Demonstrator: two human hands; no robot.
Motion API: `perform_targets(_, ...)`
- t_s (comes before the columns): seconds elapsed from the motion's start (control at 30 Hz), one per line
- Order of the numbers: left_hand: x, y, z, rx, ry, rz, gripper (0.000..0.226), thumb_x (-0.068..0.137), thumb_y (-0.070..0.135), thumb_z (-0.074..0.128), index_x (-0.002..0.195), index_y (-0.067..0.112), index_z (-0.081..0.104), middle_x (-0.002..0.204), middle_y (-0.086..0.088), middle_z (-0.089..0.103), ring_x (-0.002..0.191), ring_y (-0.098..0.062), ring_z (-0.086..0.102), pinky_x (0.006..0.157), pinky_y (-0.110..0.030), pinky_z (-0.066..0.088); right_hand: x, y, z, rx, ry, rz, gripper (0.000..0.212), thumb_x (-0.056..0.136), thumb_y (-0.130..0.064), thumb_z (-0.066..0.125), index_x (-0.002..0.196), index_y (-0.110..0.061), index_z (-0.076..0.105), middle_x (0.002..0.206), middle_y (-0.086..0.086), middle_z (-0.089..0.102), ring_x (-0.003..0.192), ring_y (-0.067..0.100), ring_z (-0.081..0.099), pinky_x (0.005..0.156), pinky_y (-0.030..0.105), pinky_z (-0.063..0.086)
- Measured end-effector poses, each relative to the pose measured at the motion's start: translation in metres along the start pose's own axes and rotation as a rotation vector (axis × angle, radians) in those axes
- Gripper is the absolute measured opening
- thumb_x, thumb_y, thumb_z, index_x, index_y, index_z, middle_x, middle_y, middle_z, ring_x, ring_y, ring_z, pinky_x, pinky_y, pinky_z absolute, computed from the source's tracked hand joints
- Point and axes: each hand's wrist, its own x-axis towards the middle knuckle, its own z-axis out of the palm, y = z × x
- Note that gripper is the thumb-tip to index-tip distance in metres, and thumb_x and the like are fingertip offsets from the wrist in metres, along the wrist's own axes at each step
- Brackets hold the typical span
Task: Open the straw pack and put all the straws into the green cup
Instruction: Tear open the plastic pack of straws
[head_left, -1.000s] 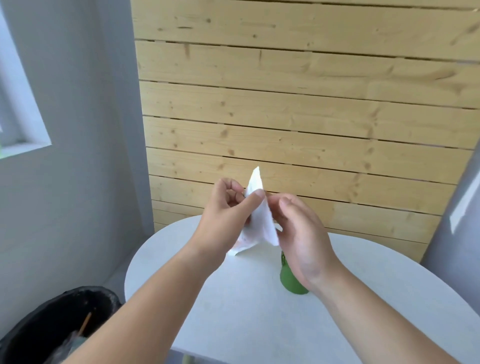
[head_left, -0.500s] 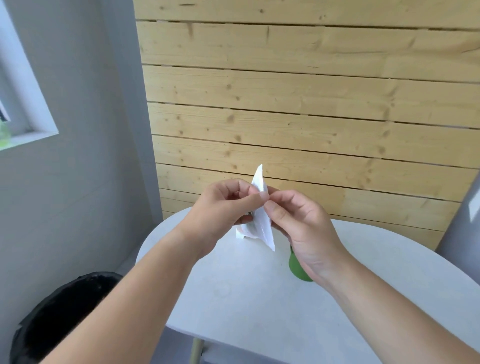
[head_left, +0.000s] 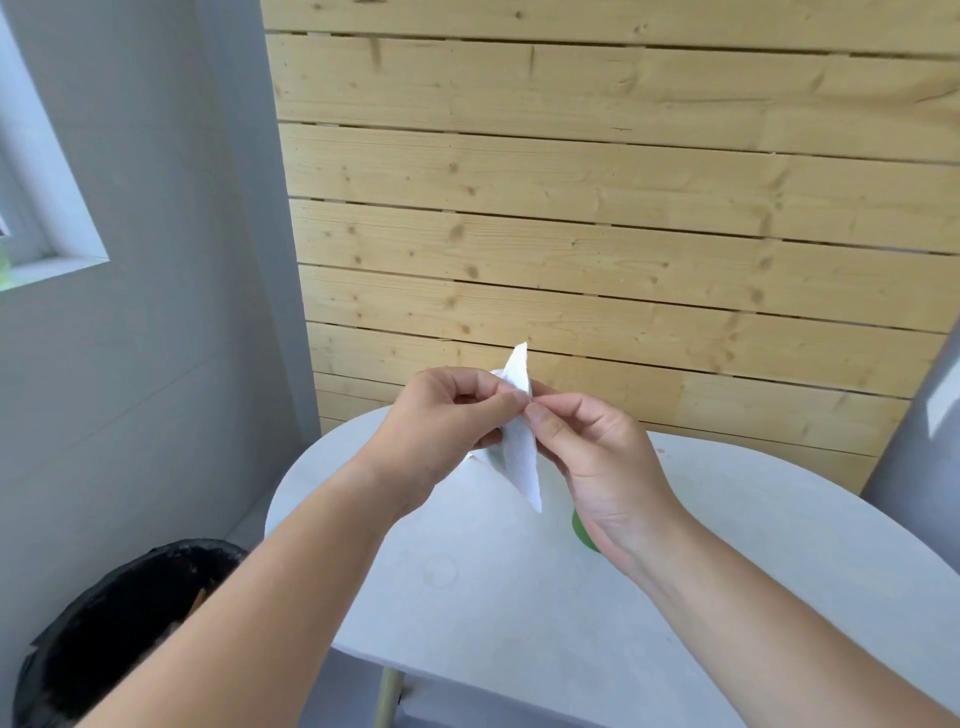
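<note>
White paper straw pack (head_left: 521, 447): held upright in mid-air, edge-on, lower tip pointed down. Green cup (head_left: 581, 530): on tabletop (head_left: 519, 597), right of pack, mostly hidden.

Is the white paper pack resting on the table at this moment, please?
No, both hands, left and right, pinch the white paper pack above the table.

Both hands meet above the worktop (head_left: 727, 597), the left hand (head_left: 441, 431) and right hand (head_left: 597, 462) pinching the straw pack (head_left: 519, 447) between them. The cup (head_left: 581, 530) stands on the worktop behind the right hand. A bin (head_left: 114, 623) sits on the floor, left of the worktop.
</note>
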Motion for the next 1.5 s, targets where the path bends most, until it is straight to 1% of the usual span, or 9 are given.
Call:
perform_targets(0.17,0.0,0.0,-0.003,-0.039,-0.017,-0.008,0.017,0.093,0.021,0.073,0.083,0.007,0.072,0.083,-0.001,0.076,0.081,-0.014,0.069,0.094,-0.038,0.057,-0.001,-0.004,0.002,0.1,-0.042,0.036,0.02,0.074,-0.027,0.076,0.088,-0.015,0.082,0.125,0.004,0.072,0.126,0.017,0.061,0.115,0.044,0.037)
perform_targets(0.4,0.001,-0.006,-0.008,-0.032,-0.03,0.006,0.022,0.084,0.03,0.08,0.08,0.01,0.071,0.097,-0.022,0.076,0.087,-0.022,0.065,0.095,-0.04,0.056,-0.001,-0.003,0.003,0.156,-0.082,0.079,0.024,0.077,-0.021,0.073,0.097,-0.01,0.081,0.127,0.006,0.071,0.127,0.017,0.06,0.114,0.038,0.038)
perform_targets(0.6,0.001,-0.006,-0.007,-0.014,-0.02,0.02,0.016,0.094,0.019,0.074,0.086,0.005,0.073,0.087,-0.01,0.074,0.085,-0.02,0.067,0.097,-0.043,0.056,-0.001,-0.003,0.002,0.191,-0.088,0.102,0.019,0.076,-0.018,0.071,0.09,-0.011,0.082,0.125,0.006,0.072,0.124,0.018,0.062,0.101,0.029,0.046)
perform_targets(0.8,0.001,-0.009,-0.004,0.058,-0.01,0.043,0.018,0.098,0.015,0.069,0.089,0.0,0.074,0.083,0.003,0.077,0.079,-0.014,0.067,0.089,-0.035,0.057,0.002,0.003,0.001,0.0,-0.021,0.048,0.016,0.092,-0.012,0.067,0.081,-0.013,0.079,0.122,0.001,0.073,0.119,0.01,0.065,0.109,0.036,0.042)
perform_targets(1.0,-0.001,-0.005,-0.002,0.193,-0.014,0.068,0.022,0.101,0.023,0.066,0.091,0.004,0.071,0.084,-0.002,0.077,0.081,-0.016,0.064,0.096,-0.051,0.054,-0.003,-0.003,0.007,-0.183,0.054,-0.041,0.02,0.096,-0.015,0.062,0.079,-0.009,0.071,0.106,-0.019,0.076,0.098,-0.004,0.069,0.075,0.008,0.047)
perform_targets(1.13,-0.001,-0.001,-0.001,0.214,-0.016,0.058,0.028,0.097,0.031,0.066,0.093,0.004,0.071,0.084,-0.007,0.069,0.08,-0.018,0.06,0.096,-0.056,0.052,-0.001,0.001,0.009,-0.23,0.11,-0.054,0.021,0.094,-0.017,0.064,0.074,-0.013,0.069,0.107,-0.021,0.074,0.099,-0.002,0.068,0.075,0.01,0.046)
perform_targets(1.33,0.001,0.002,-0.004,0.233,0.046,0.034,0.022,0.101,0.023,0.064,0.091,0.004,0.07,0.083,-0.004,0.067,0.08,-0.012,0.06,0.088,-0.033,0.058,0.008,0.001,0.002,-0.256,0.276,-0.042,0.019,0.087,-0.027,0.059,0.088,-0.017,0.074,0.097,-0.003,0.079,0.093,0.02,0.074,0.091,0.047,0.057)
perform_targets(1.4,0.001,0.003,-0.006,0.208,0.055,0.017,0.019,0.099,0.024,0.066,0.086,0.01,0.071,0.082,-0.002,0.069,0.079,-0.01,0.062,0.089,-0.032,0.059,0.009,-0.001,-0.003,-0.289,0.293,-0.067,0.014,0.087,-0.027,0.06,0.083,-0.018,0.07,0.087,-0.001,0.078,0.084,0.022,0.073,0.086,0.045,0.058)
perform_targets(1.5,0.001,0.002,-0.001,0.175,0.035,0.018,0.018,0.098,0.022,0.069,0.086,0.01,0.071,0.082,-0.007,0.068,0.081,-0.014,0.064,0.092,-0.038,0.061,0.005,-0.002,-0.001,-0.426,0.262,-0.174,0.013,0.091,-0.026,0.063,0.079,-0.022,0.063,0.074,-0.019,0.07,0.073,0.001,0.064,0.071,0.023,0.048)
